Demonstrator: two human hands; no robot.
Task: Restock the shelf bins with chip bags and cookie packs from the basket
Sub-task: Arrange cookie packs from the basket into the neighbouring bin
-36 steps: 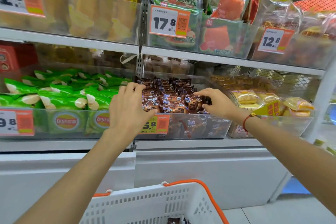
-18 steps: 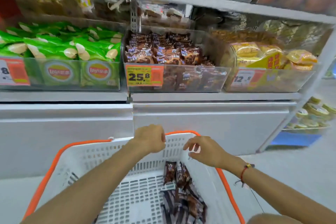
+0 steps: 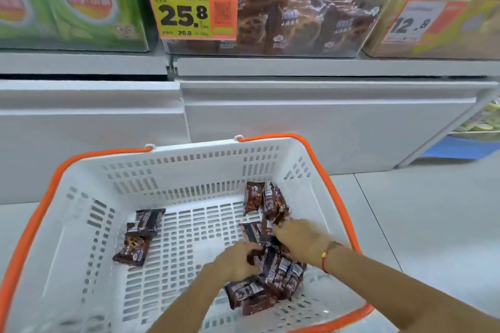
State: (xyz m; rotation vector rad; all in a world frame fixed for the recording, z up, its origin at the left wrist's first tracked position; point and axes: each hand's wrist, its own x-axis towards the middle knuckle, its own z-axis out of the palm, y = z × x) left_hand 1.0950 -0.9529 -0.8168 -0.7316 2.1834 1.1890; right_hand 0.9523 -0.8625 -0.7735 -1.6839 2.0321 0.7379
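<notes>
A: What is in the white basket (image 3: 189, 167)?
B: Brown cookie packs (image 3: 266, 276), mostly at 4 o'clock. The left hand (image 3: 238, 259) and right hand (image 3: 303, 240) each grip some packs.
A: And above?
B: The clear shelf bin (image 3: 311, 21) at 12 o'clock holds the same packs.

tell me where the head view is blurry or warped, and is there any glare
Head view: both hands, left hand and right hand, are motion-smeared over the cookie packs; the green chip bags at top left are soft; the 25.8 price tag reads sharp; wide-angle bowing curves the basket rim; lighting is even, no hard glare.
</notes>
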